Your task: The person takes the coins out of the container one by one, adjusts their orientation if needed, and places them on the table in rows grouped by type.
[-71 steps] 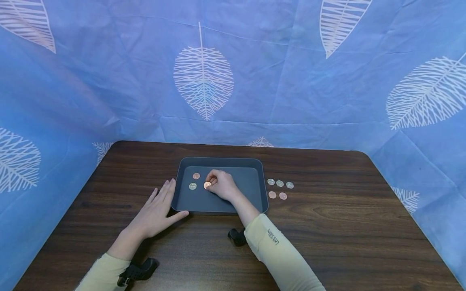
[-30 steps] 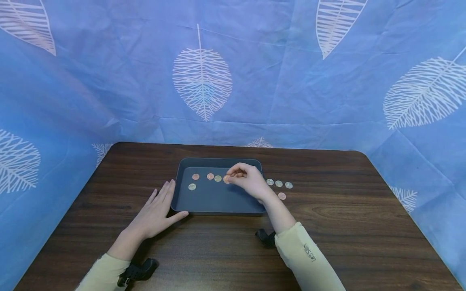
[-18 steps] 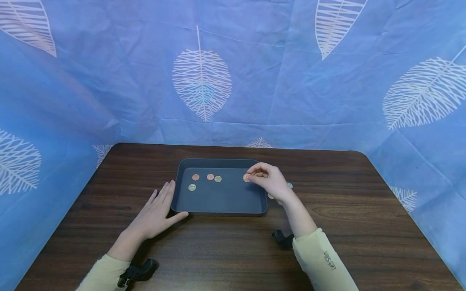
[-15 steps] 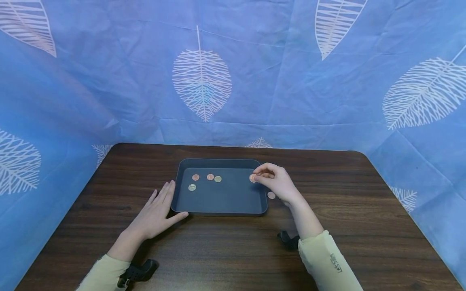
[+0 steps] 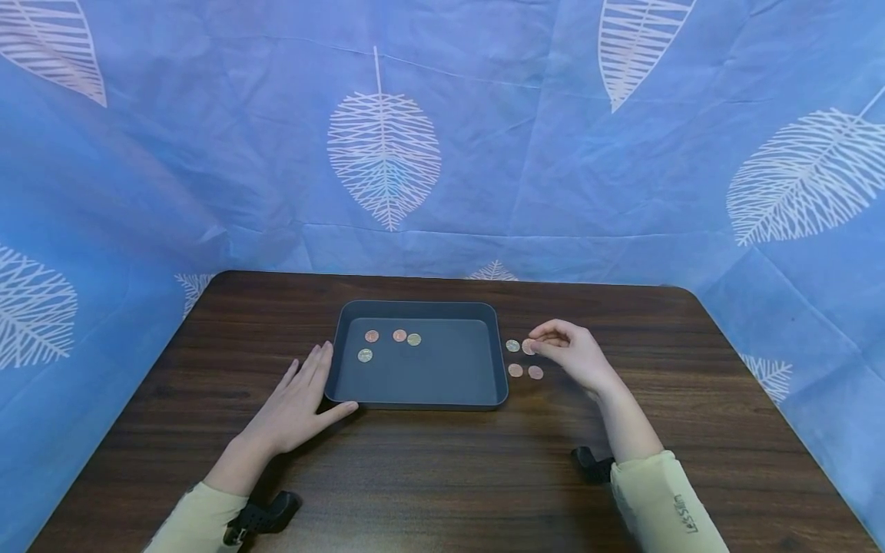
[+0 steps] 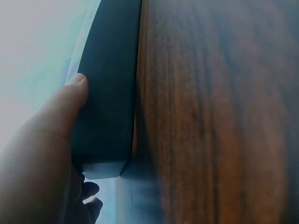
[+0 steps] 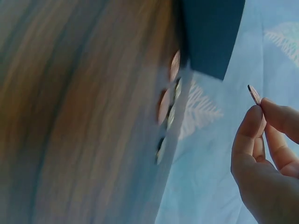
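Note:
My right hand (image 5: 577, 359) pinches a copper-coloured coin (image 7: 253, 94) between thumb and fingertips, raised above the table right of the tray. Below it lie a silver coin (image 5: 512, 346) and two copper coins (image 5: 515, 370); in the right wrist view two more silver coins (image 7: 160, 150) show there. The dark grey tray (image 5: 442, 384) holds two copper coins (image 5: 372, 336), a yellowish coin (image 5: 414, 339) and a silver coin (image 5: 365, 355), all toward its left. My left hand (image 5: 293, 407) lies against the tray's left side, fingers straight, its thumb (image 6: 77, 88) touching the tray's near wall.
The dark wooden table (image 5: 442, 484) reaches out around the tray on all sides. A blue cloth with white leaf prints (image 5: 484, 153) hangs behind and beside it. Black cameras (image 5: 263, 513) sit at both wrists.
Carrying the pinched copper coin, my right hand has moved right, from over the tray to above the coins on the table. My left hand and the coins seen in the tray stay put.

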`<action>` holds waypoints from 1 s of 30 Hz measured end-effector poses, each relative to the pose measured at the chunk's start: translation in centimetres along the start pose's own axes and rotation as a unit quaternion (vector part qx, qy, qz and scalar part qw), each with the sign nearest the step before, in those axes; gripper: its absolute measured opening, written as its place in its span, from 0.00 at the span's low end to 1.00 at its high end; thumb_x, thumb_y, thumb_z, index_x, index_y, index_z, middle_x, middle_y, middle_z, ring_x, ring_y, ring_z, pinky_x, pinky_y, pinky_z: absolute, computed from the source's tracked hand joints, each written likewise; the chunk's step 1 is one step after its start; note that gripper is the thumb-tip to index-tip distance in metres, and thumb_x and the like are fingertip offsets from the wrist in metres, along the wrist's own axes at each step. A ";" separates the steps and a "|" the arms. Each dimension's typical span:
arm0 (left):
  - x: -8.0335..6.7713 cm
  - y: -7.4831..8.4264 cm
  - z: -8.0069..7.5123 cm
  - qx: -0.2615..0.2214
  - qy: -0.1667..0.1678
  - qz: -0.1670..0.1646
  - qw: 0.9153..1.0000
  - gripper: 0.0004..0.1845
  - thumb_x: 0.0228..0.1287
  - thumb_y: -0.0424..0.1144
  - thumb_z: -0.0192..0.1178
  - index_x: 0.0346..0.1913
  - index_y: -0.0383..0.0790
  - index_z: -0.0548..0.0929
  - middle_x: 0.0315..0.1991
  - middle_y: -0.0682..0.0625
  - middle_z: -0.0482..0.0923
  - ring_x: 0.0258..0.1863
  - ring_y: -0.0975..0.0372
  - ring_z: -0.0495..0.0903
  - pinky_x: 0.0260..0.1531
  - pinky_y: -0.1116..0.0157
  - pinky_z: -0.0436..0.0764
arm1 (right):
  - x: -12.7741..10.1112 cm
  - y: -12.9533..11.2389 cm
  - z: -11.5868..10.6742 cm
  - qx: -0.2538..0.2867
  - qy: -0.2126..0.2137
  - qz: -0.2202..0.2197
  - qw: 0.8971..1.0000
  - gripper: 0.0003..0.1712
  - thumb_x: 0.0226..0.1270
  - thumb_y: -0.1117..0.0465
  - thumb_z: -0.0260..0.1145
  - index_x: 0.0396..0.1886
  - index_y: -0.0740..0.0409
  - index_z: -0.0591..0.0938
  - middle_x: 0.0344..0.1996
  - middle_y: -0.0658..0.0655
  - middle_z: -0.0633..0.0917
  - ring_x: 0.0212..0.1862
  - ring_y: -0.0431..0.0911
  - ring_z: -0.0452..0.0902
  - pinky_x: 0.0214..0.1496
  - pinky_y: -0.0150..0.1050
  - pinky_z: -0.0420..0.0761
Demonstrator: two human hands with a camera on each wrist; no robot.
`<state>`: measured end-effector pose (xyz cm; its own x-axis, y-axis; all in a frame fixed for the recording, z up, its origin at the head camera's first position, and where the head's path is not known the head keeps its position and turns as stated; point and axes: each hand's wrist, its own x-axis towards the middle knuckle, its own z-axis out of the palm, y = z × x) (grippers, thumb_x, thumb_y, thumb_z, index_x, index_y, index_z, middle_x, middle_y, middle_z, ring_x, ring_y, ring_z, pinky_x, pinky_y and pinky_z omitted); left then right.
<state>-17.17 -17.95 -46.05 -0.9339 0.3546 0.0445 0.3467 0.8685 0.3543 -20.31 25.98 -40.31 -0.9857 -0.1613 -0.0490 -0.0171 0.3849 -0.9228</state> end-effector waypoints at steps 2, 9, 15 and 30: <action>0.0 0.0 0.0 0.000 0.000 0.000 1.000 0.58 0.57 0.75 0.47 0.76 0.35 0.41 0.76 0.40 0.41 0.74 0.49 0.43 0.68 0.43 0.44 | -0.2 0.3 -0.6 -0.010 0.002 0.009 1.000 0.19 0.67 0.57 0.65 0.50 0.67 0.78 0.45 0.63 0.83 0.50 0.62 0.77 0.57 0.57 0.72; 0.0 0.0 0.0 0.000 0.000 0.001 1.000 0.59 0.57 0.76 0.46 0.76 0.35 0.41 0.76 0.40 0.41 0.74 0.48 0.43 0.68 0.43 0.44 | -0.7 1.6 -2.0 -0.043 0.000 0.027 0.999 0.19 0.68 0.59 0.64 0.50 0.69 0.78 0.45 0.64 0.82 0.47 0.56 0.79 0.52 0.53 0.75; 0.0 0.0 0.0 -0.002 -0.001 0.002 1.000 0.58 0.58 0.74 0.47 0.76 0.34 0.41 0.76 0.40 0.41 0.74 0.49 0.42 0.68 0.43 0.44 | -0.6 2.7 -2.8 -0.076 -0.007 0.040 0.996 0.16 0.68 0.61 0.63 0.49 0.69 0.78 0.42 0.63 0.82 0.43 0.52 0.80 0.48 0.46 0.77; -0.1 0.2 -0.3 -0.003 -0.004 0.002 1.000 0.58 0.58 0.75 0.47 0.75 0.34 0.41 0.76 0.39 0.41 0.74 0.48 0.43 0.68 0.43 0.45 | -0.6 3.4 -3.3 -0.090 -0.035 0.046 0.994 0.13 0.69 0.67 0.59 0.48 0.72 0.77 0.39 0.64 0.82 0.42 0.53 0.80 0.43 0.44 0.79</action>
<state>-17.08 -17.93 -45.71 -0.9318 0.3609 0.0395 0.3503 0.8651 0.3590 -20.30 30.40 -42.13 -0.9702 -0.1787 -0.1635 0.0375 0.5558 -0.8305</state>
